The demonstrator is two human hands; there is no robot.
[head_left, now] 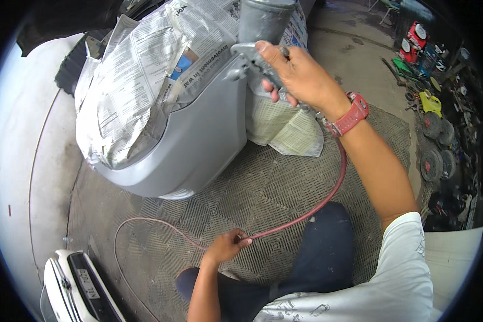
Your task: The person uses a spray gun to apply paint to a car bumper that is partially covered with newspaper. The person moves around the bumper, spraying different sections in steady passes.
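My right hand (312, 78) is closed around the handle of a metal spray gun (250, 52), its thumb along the top. On the gun sits a grey paint-smeared cup (265, 24). The gun's front points left at a car's grey bumper (201, 137), a short way off. From below the gun a red air hose (335, 185) curves down to my left hand (228, 247), whose fingers are closed on it low over the floor. Newspaper sheets (139, 80) cover the car's body above the bumper. My right fingers partly hide the gun's trigger.
Another newspaper piece (292, 129) hangs behind the bumper's right end. The hose runs on across the patterned floor mat (273, 177) to the lower left. A white car (78, 284) stands at the lower left. Along the right lie round weights (432, 163), a yellow item (430, 103) and assorted tools.
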